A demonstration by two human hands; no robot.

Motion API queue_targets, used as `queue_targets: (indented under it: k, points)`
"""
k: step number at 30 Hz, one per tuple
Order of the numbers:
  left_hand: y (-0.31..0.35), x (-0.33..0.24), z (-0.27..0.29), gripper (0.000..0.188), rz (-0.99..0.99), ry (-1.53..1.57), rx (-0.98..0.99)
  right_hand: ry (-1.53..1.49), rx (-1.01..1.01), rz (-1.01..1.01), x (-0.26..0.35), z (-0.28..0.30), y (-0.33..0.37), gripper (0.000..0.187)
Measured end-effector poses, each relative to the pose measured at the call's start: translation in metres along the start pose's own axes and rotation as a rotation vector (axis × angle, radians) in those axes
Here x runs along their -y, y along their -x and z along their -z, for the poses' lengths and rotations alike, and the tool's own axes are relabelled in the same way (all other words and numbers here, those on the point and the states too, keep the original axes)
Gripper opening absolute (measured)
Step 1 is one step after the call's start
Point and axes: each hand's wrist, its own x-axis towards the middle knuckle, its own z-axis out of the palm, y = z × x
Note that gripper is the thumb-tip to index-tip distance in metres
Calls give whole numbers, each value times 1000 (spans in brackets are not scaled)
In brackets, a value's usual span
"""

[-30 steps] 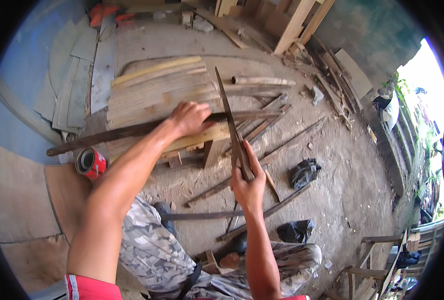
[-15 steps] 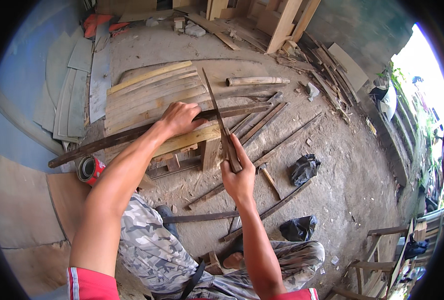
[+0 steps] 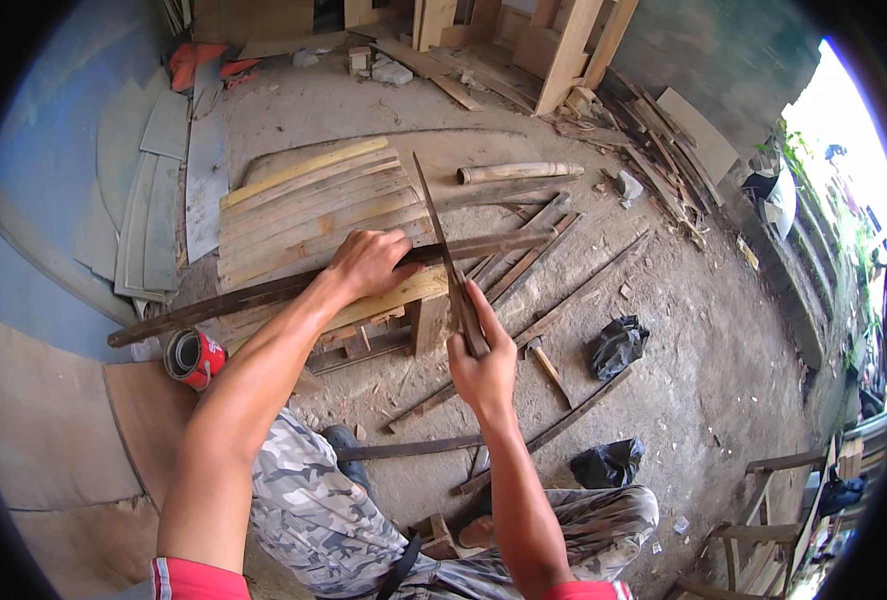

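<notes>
Little has changed: the left hand (image 3: 370, 262) grips the dark strip (image 3: 224, 301) over the slatted bench (image 3: 309, 205); by the bench's right end, the right hand (image 3: 484, 372) clasps the saw (image 3: 452, 272) across the strip, apparently still whole.

Daylight: right-side opening (image 3: 849, 130), blown white | shadows: soft | rim: fisheye-bent, black corners

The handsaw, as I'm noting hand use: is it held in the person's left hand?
No, the right hand grips the handsaw, while the left hand is on the dark wooden strip.
</notes>
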Motion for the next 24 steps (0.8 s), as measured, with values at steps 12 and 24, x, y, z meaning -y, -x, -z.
queue_targets:
  k: [12,24]
  points:
    - [4,1,-12,67,37,15,54,77,28,-101,30,65,136,65]
    - [0,8,-9,61,-26,-29,11,25,-50,39,-4,14,58,69]
